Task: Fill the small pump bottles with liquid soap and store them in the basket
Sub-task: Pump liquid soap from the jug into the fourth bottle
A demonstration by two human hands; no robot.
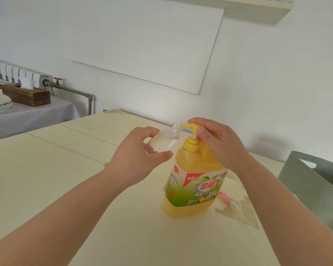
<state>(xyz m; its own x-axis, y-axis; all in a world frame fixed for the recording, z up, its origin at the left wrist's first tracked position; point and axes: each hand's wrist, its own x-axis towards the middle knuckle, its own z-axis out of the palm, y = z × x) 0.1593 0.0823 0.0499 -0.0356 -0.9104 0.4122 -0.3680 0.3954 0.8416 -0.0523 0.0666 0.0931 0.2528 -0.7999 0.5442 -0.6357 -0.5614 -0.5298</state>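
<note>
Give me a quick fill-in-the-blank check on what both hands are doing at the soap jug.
The left hand holds the small clear bottle, its neck at the spout of the ____ soap jug.
The right hand grips the jug's ____ head.
The pink pump cap lies on the ____ beside the jug.
The basket stands on the person's ____ side.
Missing words: yellow; pump; table; right.

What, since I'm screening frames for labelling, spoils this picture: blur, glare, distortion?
Head view: soft, even light, only faint shadows on the table; wide-angle stretch toward the corners; the clear bottle nearly vanishes, one small glint; a blocky pixelated patch right of the yellow soap jug, by the pink pump.
</note>
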